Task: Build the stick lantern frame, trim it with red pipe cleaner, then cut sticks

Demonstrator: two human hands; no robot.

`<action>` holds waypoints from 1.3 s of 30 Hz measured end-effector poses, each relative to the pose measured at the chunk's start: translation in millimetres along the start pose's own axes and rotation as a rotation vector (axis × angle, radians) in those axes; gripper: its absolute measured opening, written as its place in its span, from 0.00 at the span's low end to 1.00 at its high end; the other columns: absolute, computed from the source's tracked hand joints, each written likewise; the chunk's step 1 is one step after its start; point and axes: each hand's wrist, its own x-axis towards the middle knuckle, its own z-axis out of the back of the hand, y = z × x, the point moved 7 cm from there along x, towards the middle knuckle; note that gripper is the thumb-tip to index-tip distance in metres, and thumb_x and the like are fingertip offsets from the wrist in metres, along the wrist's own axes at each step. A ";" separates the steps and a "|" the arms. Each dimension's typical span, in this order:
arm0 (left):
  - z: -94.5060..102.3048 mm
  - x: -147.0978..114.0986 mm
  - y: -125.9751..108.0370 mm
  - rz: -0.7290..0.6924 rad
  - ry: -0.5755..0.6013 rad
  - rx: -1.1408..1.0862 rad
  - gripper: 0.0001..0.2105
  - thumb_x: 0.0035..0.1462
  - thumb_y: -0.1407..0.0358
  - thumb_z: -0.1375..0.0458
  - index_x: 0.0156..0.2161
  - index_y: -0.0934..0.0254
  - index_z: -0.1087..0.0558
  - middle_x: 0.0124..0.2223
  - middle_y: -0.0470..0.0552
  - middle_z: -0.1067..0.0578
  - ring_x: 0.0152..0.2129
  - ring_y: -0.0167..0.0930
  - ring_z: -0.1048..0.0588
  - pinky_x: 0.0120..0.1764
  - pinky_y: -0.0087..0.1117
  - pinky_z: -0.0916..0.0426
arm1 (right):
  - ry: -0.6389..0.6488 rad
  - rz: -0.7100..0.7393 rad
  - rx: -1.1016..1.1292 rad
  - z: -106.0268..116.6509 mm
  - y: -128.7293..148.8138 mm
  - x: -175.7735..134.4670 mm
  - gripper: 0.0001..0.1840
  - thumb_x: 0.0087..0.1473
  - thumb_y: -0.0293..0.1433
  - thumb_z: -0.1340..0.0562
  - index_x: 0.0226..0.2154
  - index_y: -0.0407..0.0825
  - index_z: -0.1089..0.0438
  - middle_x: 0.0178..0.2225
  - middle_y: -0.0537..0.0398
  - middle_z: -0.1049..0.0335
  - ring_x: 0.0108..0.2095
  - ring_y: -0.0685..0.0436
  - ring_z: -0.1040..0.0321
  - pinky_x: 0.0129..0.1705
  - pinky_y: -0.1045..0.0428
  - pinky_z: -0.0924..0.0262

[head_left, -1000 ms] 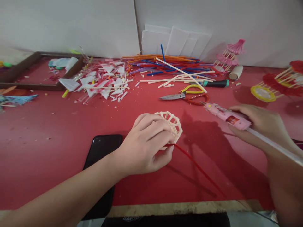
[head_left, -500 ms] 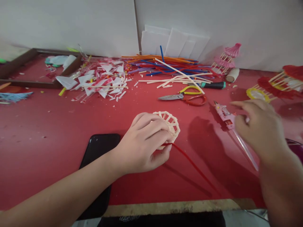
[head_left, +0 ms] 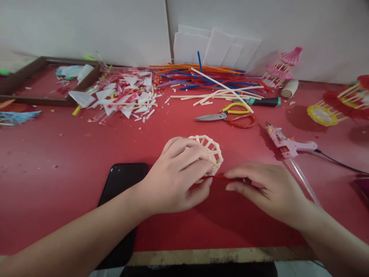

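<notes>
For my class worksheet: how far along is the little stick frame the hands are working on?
Done: the round stick frame looks fully assembled, and the glue gun lies on the table. In hand: the left hand steadies the frame while the right hand pinches a red stem at its rim. Left: the frame carries no coloured covering.

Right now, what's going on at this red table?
A person is working on a small round frame of pale sticks. The left hand holds it down on the red table, while the right hand pinches a red pipe cleaner that runs to the frame's edge. A pink glue gun lies to the right, scissors behind, and a black phone under the left forearm.
</notes>
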 end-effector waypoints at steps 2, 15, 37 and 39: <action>0.0 0.3 0.0 0.002 0.002 0.000 0.03 0.53 0.71 0.40 0.34 0.61 0.29 0.38 0.48 0.22 0.40 0.35 0.28 0.46 0.41 0.35 | -0.020 0.026 -0.039 3.1 2.7 2.0 0.04 0.60 0.30 0.38 0.39 0.51 0.27 0.32 0.57 0.22 0.30 0.51 0.26 0.32 0.56 0.33; 0.3 -1.0 -0.8 -0.023 -0.017 0.003 0.03 0.54 0.71 0.40 0.35 0.62 0.28 0.38 0.49 0.22 0.41 0.36 0.29 0.47 0.42 0.34 | -0.088 0.126 -0.142 4.4 8.6 2.5 0.08 0.62 0.28 0.41 0.38 0.51 0.25 0.33 0.54 0.24 0.32 0.49 0.28 0.35 0.54 0.33; 0.6 1.4 -4.2 -0.098 -0.024 -0.047 0.06 0.54 0.73 0.41 0.37 0.63 0.26 0.40 0.48 0.21 0.40 0.32 0.28 0.49 0.40 0.33 | -0.191 0.022 -0.118 10.9 -4.1 4.4 0.02 0.57 0.27 0.36 0.35 0.49 0.29 0.32 0.56 0.25 0.33 0.52 0.29 0.38 0.56 0.36; 0.6 1.0 -4.4 -0.107 -0.020 -0.068 0.06 0.54 0.73 0.41 0.37 0.63 0.26 0.40 0.48 0.21 0.40 0.32 0.27 0.51 0.40 0.33 | -0.183 0.026 -0.096 11.4 -4.0 4.0 0.02 0.57 0.27 0.36 0.33 0.49 0.30 0.32 0.57 0.26 0.32 0.53 0.30 0.37 0.57 0.37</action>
